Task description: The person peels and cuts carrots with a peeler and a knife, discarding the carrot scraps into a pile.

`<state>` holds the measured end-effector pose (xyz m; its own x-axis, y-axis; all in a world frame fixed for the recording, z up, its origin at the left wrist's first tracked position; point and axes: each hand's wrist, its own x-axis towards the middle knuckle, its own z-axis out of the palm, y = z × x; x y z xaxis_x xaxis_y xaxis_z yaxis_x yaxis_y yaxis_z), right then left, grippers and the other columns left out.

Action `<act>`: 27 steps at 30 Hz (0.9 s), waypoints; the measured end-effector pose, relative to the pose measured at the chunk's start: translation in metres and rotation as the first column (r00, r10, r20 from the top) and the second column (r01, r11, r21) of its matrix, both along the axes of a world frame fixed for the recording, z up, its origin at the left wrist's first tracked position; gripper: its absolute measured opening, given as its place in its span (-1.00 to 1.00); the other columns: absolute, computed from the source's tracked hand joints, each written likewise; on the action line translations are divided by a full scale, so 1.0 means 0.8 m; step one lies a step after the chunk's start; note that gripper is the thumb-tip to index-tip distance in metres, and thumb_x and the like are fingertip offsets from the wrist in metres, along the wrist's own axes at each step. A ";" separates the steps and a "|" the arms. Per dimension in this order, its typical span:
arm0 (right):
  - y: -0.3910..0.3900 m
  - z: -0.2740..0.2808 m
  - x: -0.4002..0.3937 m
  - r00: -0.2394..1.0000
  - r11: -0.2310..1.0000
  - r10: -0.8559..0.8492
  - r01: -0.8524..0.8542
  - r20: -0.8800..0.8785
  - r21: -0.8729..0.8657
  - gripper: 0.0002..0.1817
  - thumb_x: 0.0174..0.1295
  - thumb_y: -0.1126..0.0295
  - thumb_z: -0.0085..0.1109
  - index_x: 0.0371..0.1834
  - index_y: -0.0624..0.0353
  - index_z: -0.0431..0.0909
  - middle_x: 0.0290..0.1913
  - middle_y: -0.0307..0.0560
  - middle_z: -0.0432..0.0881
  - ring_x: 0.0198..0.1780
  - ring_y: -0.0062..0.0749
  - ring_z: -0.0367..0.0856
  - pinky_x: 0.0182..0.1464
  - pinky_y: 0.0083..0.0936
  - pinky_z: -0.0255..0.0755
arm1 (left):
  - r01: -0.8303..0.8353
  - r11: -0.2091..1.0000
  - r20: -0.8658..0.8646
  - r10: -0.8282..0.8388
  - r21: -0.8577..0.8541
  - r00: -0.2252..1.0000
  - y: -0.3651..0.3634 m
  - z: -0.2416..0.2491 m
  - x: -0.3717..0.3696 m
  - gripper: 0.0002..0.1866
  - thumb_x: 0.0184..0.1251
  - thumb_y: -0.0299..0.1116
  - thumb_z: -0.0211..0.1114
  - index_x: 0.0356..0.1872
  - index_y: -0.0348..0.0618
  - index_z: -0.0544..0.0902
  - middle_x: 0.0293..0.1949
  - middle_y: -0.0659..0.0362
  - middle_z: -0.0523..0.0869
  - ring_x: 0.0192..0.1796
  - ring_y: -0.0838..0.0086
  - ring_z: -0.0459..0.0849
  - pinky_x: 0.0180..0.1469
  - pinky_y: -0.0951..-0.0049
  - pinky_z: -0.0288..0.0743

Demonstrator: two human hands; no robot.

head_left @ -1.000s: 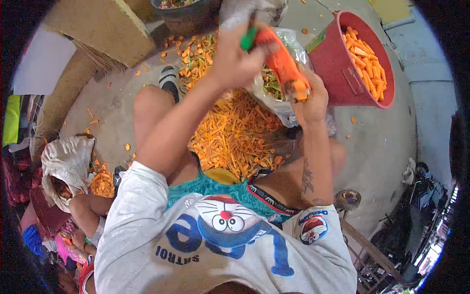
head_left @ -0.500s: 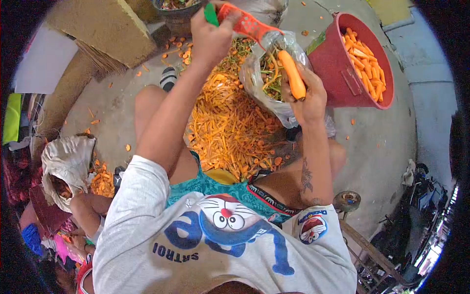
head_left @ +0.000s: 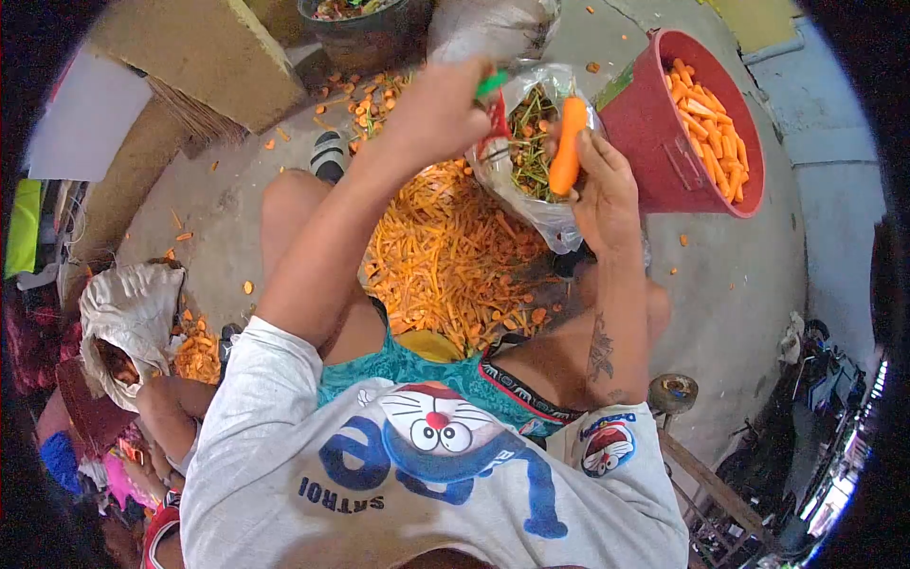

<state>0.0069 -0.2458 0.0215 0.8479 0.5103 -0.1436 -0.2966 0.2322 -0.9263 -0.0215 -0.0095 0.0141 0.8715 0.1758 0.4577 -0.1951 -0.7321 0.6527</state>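
My left hand point(head_left: 444, 109) is wrapped round a peeler point(head_left: 498, 119) with a red, perforated body and a green end; it is smeared by motion and partly hidden by the fingers. To its right, my right hand point(head_left: 605, 185) grips an orange carrot point(head_left: 568, 147) by its side, the carrot standing nearly upright. The peeler and carrot are apart. Just under both hands sits an open clear plastic bag point(head_left: 555, 216) holding green stalks and carrot ends. A big heap of carrot peelings point(head_left: 436, 256) covers the floor between my legs.
A red bucket point(head_left: 630, 142) lies tilted to the right, with many peeled carrots point(head_left: 706, 128) inside. A dark tub point(head_left: 355, 38) and a white sack point(head_left: 488, 28) stand at the back. On the left are a cloth sack point(head_left: 133, 308) and another person's limb point(head_left: 175, 417).
My left hand has moved right and down with the peeler, which now points downward beside the bag. The carrot in my right hand has turned more upright.
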 end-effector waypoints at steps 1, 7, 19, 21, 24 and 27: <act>-0.004 -0.005 0.003 0.997 0.995 0.070 -0.066 0.042 -0.074 -0.62 0.50 0.19 0.16 0.14 0.30 0.65 -0.12 -0.11 0.76 -0.21 -0.55 0.65 -0.20 -0.55 0.52 | 0.063 0.996 -0.103 -0.056 0.070 0.993 -0.004 -0.003 -0.002 -0.75 0.23 -0.39 0.34 -0.15 -0.32 0.60 -0.32 -0.27 0.70 -0.17 -0.21 0.70 -0.11 0.05 0.59; 0.007 -0.008 -0.009 0.722 0.865 0.102 0.275 0.684 -0.420 -0.70 0.48 0.27 0.24 -0.05 0.35 0.72 -0.13 -0.18 0.77 -0.12 -0.55 0.67 -0.06 -0.57 0.52 | 0.326 0.944 -0.238 -0.307 0.043 0.921 -0.024 0.002 -0.008 -0.71 0.08 -0.44 0.28 -0.16 -0.38 0.61 -0.27 -0.31 0.71 -0.12 -0.23 0.70 0.01 -0.08 0.58; 0.000 -0.025 0.016 0.967 0.918 -0.242 0.253 -0.075 0.306 -0.79 0.36 0.60 0.28 0.04 0.35 0.65 0.07 0.04 0.70 0.04 -0.27 0.72 0.10 -0.42 0.62 | 0.114 0.993 -0.244 -0.103 0.031 0.964 -0.020 -0.005 0.001 -0.76 0.22 -0.38 0.27 -0.16 -0.31 0.64 -0.27 -0.30 0.71 -0.12 -0.24 0.70 -0.04 -0.08 0.55; 0.008 -0.031 0.012 0.948 0.899 -0.294 0.317 -0.119 0.303 -0.79 0.35 0.59 0.29 0.03 0.36 0.66 0.03 0.04 0.71 0.03 -0.26 0.72 0.09 -0.40 0.62 | 0.151 0.987 -0.228 -0.137 0.046 0.964 -0.038 0.006 -0.005 -0.73 0.21 -0.37 0.27 -0.15 -0.35 0.63 -0.26 -0.31 0.71 -0.10 -0.24 0.70 -0.01 -0.10 0.56; 0.004 -0.043 0.010 0.974 0.937 -0.226 0.209 0.030 0.279 -0.77 0.34 0.58 0.30 0.05 0.36 0.66 0.01 0.06 0.72 0.02 -0.26 0.71 0.08 -0.39 0.61 | 0.181 0.982 -0.331 -0.156 0.047 0.931 -0.032 -0.029 0.022 -0.70 0.20 -0.37 0.27 -0.12 -0.37 0.62 -0.26 -0.32 0.71 -0.09 -0.24 0.70 0.00 -0.12 0.55; 0.007 -0.076 0.028 0.971 0.938 -0.219 0.237 -0.096 0.253 -0.76 0.38 0.54 0.28 0.07 0.36 0.65 0.02 0.08 0.72 0.03 -0.27 0.70 0.06 -0.38 0.60 | 0.187 0.978 -0.340 -0.146 0.092 0.929 -0.031 -0.027 0.022 -0.72 0.15 -0.39 0.26 -0.19 -0.41 0.64 -0.28 -0.34 0.72 -0.13 -0.23 0.73 -0.01 -0.10 0.60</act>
<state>0.0296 -0.2399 -0.0392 0.9392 0.3312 -0.0903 -0.2647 0.5312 -0.8048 -0.0039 -0.0340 -0.0076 0.9887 -0.0235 0.1478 -0.1099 -0.7846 0.6102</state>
